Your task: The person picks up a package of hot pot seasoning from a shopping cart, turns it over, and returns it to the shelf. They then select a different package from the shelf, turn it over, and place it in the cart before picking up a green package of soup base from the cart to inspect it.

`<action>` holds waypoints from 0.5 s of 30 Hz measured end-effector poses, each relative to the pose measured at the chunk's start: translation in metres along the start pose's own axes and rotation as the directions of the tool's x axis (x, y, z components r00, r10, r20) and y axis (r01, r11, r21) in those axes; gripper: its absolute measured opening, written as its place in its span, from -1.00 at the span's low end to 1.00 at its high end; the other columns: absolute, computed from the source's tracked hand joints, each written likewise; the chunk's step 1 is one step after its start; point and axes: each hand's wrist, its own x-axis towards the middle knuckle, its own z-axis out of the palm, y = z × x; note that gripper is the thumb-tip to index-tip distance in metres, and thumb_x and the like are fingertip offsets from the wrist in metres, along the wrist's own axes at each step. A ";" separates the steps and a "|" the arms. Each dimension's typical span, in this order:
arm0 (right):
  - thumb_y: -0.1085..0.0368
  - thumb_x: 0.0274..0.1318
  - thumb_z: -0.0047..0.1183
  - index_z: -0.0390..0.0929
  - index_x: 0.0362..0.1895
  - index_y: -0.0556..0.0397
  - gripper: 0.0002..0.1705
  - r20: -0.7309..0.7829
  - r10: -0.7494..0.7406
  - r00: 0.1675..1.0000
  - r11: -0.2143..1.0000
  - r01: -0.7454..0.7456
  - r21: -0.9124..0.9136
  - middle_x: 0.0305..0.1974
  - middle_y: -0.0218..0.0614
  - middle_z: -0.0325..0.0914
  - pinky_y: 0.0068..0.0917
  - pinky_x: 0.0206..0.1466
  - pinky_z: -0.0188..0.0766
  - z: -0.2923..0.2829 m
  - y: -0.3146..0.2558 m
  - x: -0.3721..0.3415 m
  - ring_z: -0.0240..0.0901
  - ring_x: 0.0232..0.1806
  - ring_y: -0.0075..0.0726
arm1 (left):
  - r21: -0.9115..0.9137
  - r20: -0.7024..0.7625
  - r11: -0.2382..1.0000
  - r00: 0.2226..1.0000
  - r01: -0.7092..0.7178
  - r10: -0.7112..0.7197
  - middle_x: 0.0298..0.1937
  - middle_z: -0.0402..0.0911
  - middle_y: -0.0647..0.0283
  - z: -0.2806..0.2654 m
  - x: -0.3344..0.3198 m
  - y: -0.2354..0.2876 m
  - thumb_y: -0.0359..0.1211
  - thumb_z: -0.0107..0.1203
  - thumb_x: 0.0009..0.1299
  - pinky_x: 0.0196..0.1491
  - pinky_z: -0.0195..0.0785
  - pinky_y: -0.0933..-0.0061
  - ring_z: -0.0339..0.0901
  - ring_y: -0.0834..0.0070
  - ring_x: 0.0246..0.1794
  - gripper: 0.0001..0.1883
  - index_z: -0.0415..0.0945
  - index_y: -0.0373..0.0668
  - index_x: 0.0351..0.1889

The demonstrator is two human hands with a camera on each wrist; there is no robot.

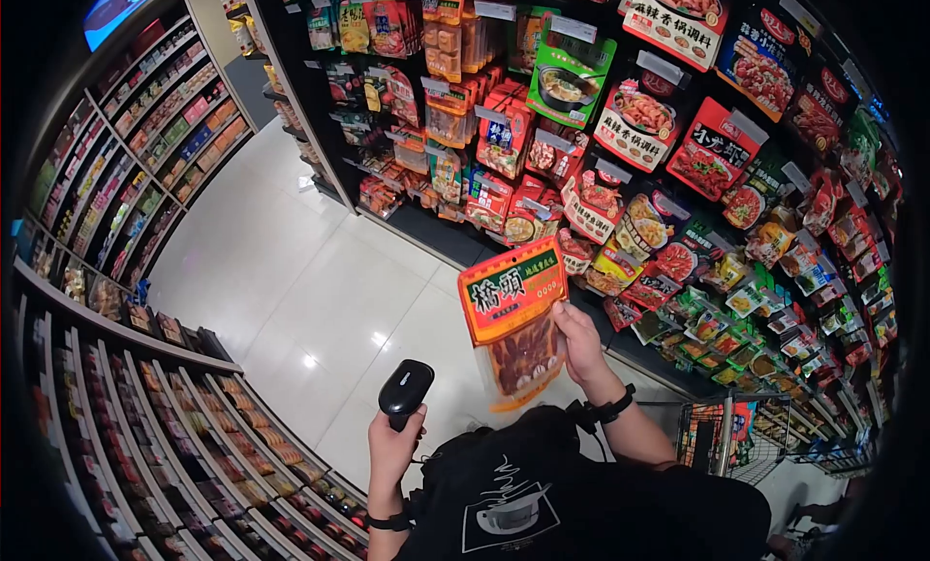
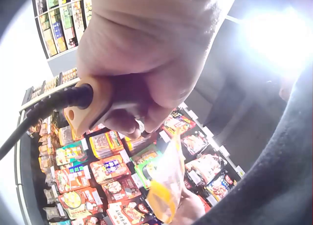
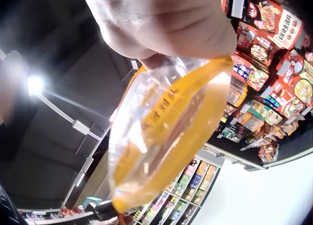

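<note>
My left hand [image 1: 392, 447] grips the handle of a black handheld barcode scanner [image 1: 407, 388], its rounded head pointing up and away from me. The left wrist view shows that hand [image 2: 146, 39] wrapped round the handle, with a black cord [image 2: 54, 105] leaving the handle's tan butt end. At the upper right edge of a red and orange seasoning packet [image 1: 520, 319], my right hand [image 1: 583, 343] pinches it with the thumb on the printed front. Dark red contents show through its clear lower window. The packet's orange bottom edge [image 3: 190, 129] faces the right wrist camera.
A tall rack of hanging seasoning packets [image 1: 639, 125] stands ahead and to the right. Shelves of boxed goods [image 1: 145, 115] line the left side. Between them runs a pale tiled floor [image 1: 329, 280]. A wire shopping cart [image 1: 731, 435] is at my right.
</note>
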 end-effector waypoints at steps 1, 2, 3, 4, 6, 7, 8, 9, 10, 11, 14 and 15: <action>0.05 0.65 -0.05 0.64 0.17 0.20 -0.54 -0.006 -0.074 0.997 0.992 0.073 -0.103 0.04 -0.39 0.71 -0.51 0.23 0.42 0.014 -0.002 0.006 0.56 0.09 -0.54 | 0.018 -0.012 1.000 1.000 -0.002 0.002 -0.49 0.65 0.35 -0.008 0.001 0.003 -0.27 0.41 0.46 -0.52 0.30 0.59 0.53 0.69 -0.56 -0.73 0.64 -0.26 -0.09; 0.04 0.65 -0.04 0.65 0.15 0.21 -0.53 -0.010 -0.129 0.992 0.968 0.124 -0.219 0.03 -0.40 0.70 -0.54 0.22 0.40 0.028 -0.005 0.009 0.53 0.05 -0.57 | 0.006 -0.017 1.000 1.000 0.003 -0.003 -0.49 0.65 0.35 -0.017 0.004 0.004 -0.27 0.41 0.46 -0.52 0.29 0.60 0.53 0.69 -0.56 -0.74 0.64 -0.26 -0.09; 0.03 0.66 -0.04 0.65 0.16 0.22 -0.52 0.004 -0.146 0.989 0.946 0.141 -0.291 0.02 -0.40 0.70 -0.55 0.20 0.40 0.040 -0.006 0.013 0.52 0.03 -0.59 | -0.005 -0.020 1.000 1.000 0.010 -0.010 -0.49 0.65 0.35 -0.025 0.006 0.004 -0.28 0.41 0.47 -0.52 0.28 0.60 0.52 0.69 -0.56 -0.74 0.64 -0.26 -0.09; 0.02 0.66 -0.04 0.64 0.17 0.23 -0.51 0.022 -0.162 0.987 0.918 0.159 -0.365 0.00 -0.40 0.70 -0.56 0.17 0.41 0.051 -0.006 0.017 0.52 0.02 -0.60 | -0.020 -0.024 1.000 1.000 0.015 -0.016 -0.49 0.65 0.35 -0.031 0.008 0.005 -0.28 0.41 0.47 -0.52 0.28 0.60 0.52 0.70 -0.56 -0.74 0.64 -0.25 -0.09; 0.00 0.65 -0.04 0.64 0.17 0.23 -0.50 0.015 -0.155 0.988 0.904 0.148 -0.401 -0.02 -0.40 0.71 -0.57 0.14 0.43 0.076 -0.007 0.024 0.53 -0.01 -0.62 | -0.040 -0.033 0.999 0.999 0.027 -0.028 -0.49 0.65 0.35 -0.042 0.013 0.009 -0.30 0.40 0.48 -0.52 0.27 0.61 0.51 0.71 -0.57 -0.76 0.64 -0.25 -0.08; 0.00 0.65 -0.04 0.64 0.17 0.23 -0.49 0.021 -0.153 0.988 0.894 0.147 -0.422 -0.02 -0.39 0.71 -0.57 0.12 0.45 0.085 -0.007 0.030 0.53 -0.03 -0.63 | -0.049 -0.046 0.999 0.999 0.022 -0.025 -0.49 0.65 0.36 -0.046 0.017 0.008 -0.30 0.40 0.48 -0.51 0.26 0.61 0.50 0.71 -0.57 -0.76 0.65 -0.26 -0.08; 0.00 0.65 -0.04 0.64 0.17 0.23 -0.49 0.009 -0.104 0.995 0.898 0.098 -0.428 -0.03 -0.39 0.71 -0.57 0.12 0.45 0.090 -0.004 0.038 0.53 -0.03 -0.63 | -0.060 -0.062 0.998 0.998 0.018 -0.022 -0.49 0.65 0.36 -0.050 0.021 0.008 -0.30 0.40 0.48 -0.51 0.26 0.61 0.50 0.71 -0.57 -0.76 0.65 -0.26 -0.07; 0.00 0.65 -0.04 0.65 0.16 0.23 -0.49 0.000 -0.053 0.999 0.899 0.048 -0.435 -0.04 -0.39 0.71 -0.56 0.13 0.45 0.093 0.000 0.046 0.53 -0.02 -0.63 | -0.066 -0.065 0.998 0.998 0.015 -0.019 -0.48 0.65 0.36 -0.054 0.025 0.009 -0.30 0.40 0.48 -0.51 0.27 0.61 0.51 0.71 -0.56 -0.76 0.65 -0.26 -0.07; 0.00 0.65 -0.04 0.65 0.16 0.23 -0.49 -0.009 0.001 1.000 0.898 -0.005 -0.441 -0.04 -0.39 0.72 -0.55 0.14 0.45 0.097 0.005 0.053 0.53 -0.02 -0.63 | -0.070 -0.069 0.997 0.997 0.014 -0.019 -0.47 0.65 0.37 -0.059 0.029 0.010 -0.31 0.41 0.48 -0.50 0.29 0.61 0.51 0.71 -0.56 -0.76 0.65 -0.26 -0.07; 0.01 0.66 -0.04 0.61 0.23 0.25 -0.48 0.036 -0.035 0.999 0.901 0.047 -0.431 -0.01 -0.39 0.70 -0.53 0.14 0.47 0.103 0.011 0.062 0.53 0.01 -0.62 | -0.075 -0.074 0.997 0.997 0.011 -0.017 -0.47 0.66 0.37 -0.064 0.032 0.010 -0.31 0.41 0.48 -0.49 0.30 0.61 0.52 0.70 -0.55 -0.76 0.66 -0.27 -0.07; 0.01 0.66 -0.05 0.61 0.22 0.26 -0.48 0.077 -0.020 0.997 0.899 0.052 -0.435 0.02 -0.37 0.70 -0.53 0.17 0.47 0.122 0.028 0.087 0.54 0.03 -0.61 | -0.083 -0.101 0.996 0.995 -0.019 0.010 -0.44 0.67 0.38 -0.080 0.045 0.009 -0.32 0.41 0.47 -0.45 0.36 0.60 0.56 0.69 -0.51 -0.76 0.66 -0.28 -0.07; 0.01 0.66 -0.05 0.61 0.22 0.26 -0.48 0.096 -0.005 0.995 0.902 0.046 -0.429 0.02 -0.36 0.70 -0.53 0.18 0.47 0.130 0.032 0.095 0.55 0.04 -0.60 | -0.082 -0.114 0.996 0.993 -0.020 0.010 -0.44 0.67 0.38 -0.084 0.049 0.011 -0.32 0.41 0.47 -0.43 0.37 0.60 0.57 0.69 -0.49 -0.76 0.66 -0.28 -0.07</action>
